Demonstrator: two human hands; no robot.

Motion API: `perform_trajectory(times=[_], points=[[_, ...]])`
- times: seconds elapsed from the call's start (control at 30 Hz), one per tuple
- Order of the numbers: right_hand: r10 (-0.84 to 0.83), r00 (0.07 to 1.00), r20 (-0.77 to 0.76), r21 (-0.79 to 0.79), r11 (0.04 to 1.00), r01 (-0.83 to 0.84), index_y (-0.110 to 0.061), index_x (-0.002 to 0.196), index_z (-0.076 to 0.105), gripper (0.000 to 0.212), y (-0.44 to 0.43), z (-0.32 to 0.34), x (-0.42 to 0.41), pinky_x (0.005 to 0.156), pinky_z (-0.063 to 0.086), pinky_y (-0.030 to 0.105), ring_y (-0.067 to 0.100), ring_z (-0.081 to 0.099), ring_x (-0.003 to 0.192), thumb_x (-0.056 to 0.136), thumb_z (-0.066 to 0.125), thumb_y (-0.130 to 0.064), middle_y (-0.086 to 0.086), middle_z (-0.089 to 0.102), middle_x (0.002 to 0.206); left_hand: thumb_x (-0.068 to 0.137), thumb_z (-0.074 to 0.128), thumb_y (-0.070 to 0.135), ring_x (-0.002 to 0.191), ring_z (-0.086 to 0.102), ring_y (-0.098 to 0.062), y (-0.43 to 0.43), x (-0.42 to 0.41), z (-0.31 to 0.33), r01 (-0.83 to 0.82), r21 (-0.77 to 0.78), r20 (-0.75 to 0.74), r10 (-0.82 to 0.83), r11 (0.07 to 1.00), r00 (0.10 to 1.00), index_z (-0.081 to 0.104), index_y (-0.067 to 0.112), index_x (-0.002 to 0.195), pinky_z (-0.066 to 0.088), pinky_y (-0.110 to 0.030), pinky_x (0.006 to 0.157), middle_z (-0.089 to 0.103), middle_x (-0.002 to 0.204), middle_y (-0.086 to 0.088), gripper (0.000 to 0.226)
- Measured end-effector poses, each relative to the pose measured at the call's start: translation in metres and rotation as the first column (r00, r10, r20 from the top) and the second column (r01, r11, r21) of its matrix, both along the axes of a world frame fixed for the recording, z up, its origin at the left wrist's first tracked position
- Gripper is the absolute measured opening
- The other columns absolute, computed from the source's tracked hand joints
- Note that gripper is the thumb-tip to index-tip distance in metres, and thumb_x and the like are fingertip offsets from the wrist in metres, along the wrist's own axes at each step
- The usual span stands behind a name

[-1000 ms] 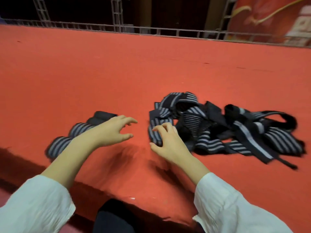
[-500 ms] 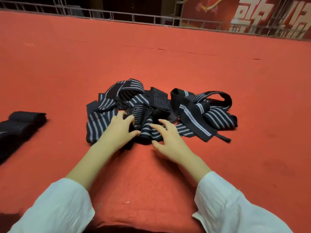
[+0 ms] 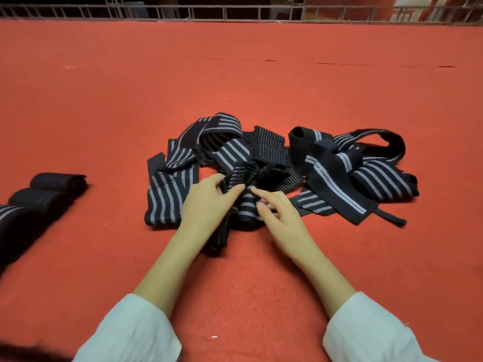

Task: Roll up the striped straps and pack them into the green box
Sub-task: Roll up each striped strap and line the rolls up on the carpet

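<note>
A tangled pile of black straps with grey stripes (image 3: 337,168) lies on the red carpet in the middle of the view. At its near edge my left hand (image 3: 206,202) grips a bunched strap (image 3: 235,176), whose dark tail hangs down below the palm. My right hand (image 3: 277,207) pinches a short striped strap end (image 3: 247,209) that stands between the two hands. Three rolled straps (image 3: 49,186) lie in a row at the far left. No green box is in view.
The red carpet (image 3: 261,82) stretches far back to a metal railing (image 3: 235,11). Its near edge drops off at the bottom left. White sleeves cover both forearms.
The view has swung right and closer, so the pile is now centred and the rolled straps sit at the left edge. Both hands went from reaching to taking hold of a strap at the pile's near edge.
</note>
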State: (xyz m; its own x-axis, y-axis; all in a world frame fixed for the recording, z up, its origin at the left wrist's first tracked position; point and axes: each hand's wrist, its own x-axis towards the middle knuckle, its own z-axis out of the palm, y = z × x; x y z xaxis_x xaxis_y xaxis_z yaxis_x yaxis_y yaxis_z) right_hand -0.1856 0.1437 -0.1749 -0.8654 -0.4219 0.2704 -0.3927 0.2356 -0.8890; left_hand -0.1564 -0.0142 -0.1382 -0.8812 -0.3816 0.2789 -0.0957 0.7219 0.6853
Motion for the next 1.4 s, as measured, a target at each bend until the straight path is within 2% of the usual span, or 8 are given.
perform_trajectory(times=[0.13,0.27,0.4,0.53,0.73,0.97,1.13,1.4], points=[[0.115,0.877,0.467,-0.393,0.915,0.089,-0.005,0.104,0.066,0.041,0.003,0.017,-0.009,0.053,0.05,0.022,0.009,0.056,0.059,0.089,0.055,-0.041,0.005,0.059,0.076,0.078,0.059,0.039,0.089,0.043,-0.017,0.011,0.004,-0.025,0.208,-0.377,-0.186,-0.294,0.902,0.938,0.064,0.017,0.083,0.026,-0.031,0.074,0.047,0.09,0.001,0.023],[0.033,0.908,0.419,-0.313,0.943,0.11,-0.002,0.088,0.065,0.014,0.007,0.012,-0.013,0.061,0.055,0.031,0.019,0.06,0.072,0.093,0.06,-0.014,0.011,0.062,0.077,0.087,0.052,0.041,0.086,0.048,-0.013,0.018,0.009,-0.023,0.491,-0.327,-0.097,-0.545,0.808,0.833,0.067,0.015,0.084,0.034,-0.03,0.077,0.05,0.092,0.002,0.03],[0.052,0.931,0.361,-0.336,0.939,0.078,-0.021,0.095,0.065,0.029,0.007,0.007,-0.012,0.071,0.051,0.021,0.004,0.065,0.076,0.092,0.053,0.005,-0.009,0.071,0.079,0.091,0.057,0.025,0.076,0.055,-0.006,0.013,0.001,-0.01,0.311,0.049,-0.262,-0.288,0.949,0.921,0.069,0.018,0.091,0.041,-0.015,0.074,0.06,0.089,0.002,0.014],[0.116,0.911,0.397,-0.381,0.923,0.049,-0.021,0.103,0.061,0.033,0.007,0.011,-0.01,0.063,0.049,0.014,0.002,0.062,0.075,0.093,0.047,0.008,-0.008,0.066,0.085,0.09,0.062,0.009,0.081,0.046,0.0,0.01,-0.013,-0.009,0.288,-0.096,-0.117,-0.299,0.953,0.947,0.063,0.023,0.122,0.032,-0.006,0.082,0.059,0.107,0.008,0.034],[0.207,0.884,0.419,-0.413,0.91,-0.018,-0.02,0.114,0.062,0.053,0.011,0.018,-0.01,0.066,0.054,0.022,0.007,0.063,0.083,0.085,0.036,0.015,-0.008,0.069,0.095,0.094,0.059,0.029,0.111,0.053,-0.01,0.007,-0.017,-0.017,0.38,0.047,0.032,-0.381,0.924,0.924,0.064,0.028,0.122,0.04,-0.032,0.103,0.061,0.117,0.008,0.028],[0.02,0.938,0.346,-0.35,0.93,0.109,-0.009,0.093,0.06,0.015,0.015,0.014,-0.012,0.062,0.053,0.018,0.004,0.064,0.069,0.085,0.067,0.001,-0.002,0.066,0.079,0.092,0.061,0.02,0.095,0.057,0.0,0.011,-0.008,-0.019,0.297,0.172,-0.069,-0.289,0.939,0.955,0.063,0.025,0.101,0.039,-0.005,0.084,0.062,0.104,0.005,0.01],[0.031,0.949,0.313,-0.35,0.933,0.085,-0.015,0.088,0.061,0.018,0.017,0.011,-0.013,0.071,0.05,0.021,0.008,0.061,0.077,0.087,0.062,0.003,-0.003,0.065,0.082,0.091,0.062,0.023,0.116,0.048,0.003,0.003,-0.004,-0.02,0.412,0.134,0.101,-0.426,0.901,0.899,0.061,0.036,0.124,0.029,-0.009,0.1,0.053,0.123,0.014,0.036],[0.279,0.846,0.455,-0.622,0.779,0.077,-0.002,0.105,0.064,0.028,0.019,0.019,-0.016,0.076,0.053,0.02,0.012,0.067,0.089,0.08,0.055,-0.01,0.007,0.072,0.097,0.076,0.059,0.059,0.098,0.054,0.002,0.016,0.003,-0.012,0.339,0.084,-0.145,-0.325,0.937,0.935,0.063,0.04,0.096,0.038,-0.013,0.092,0.06,0.099,0.019,0.029]])
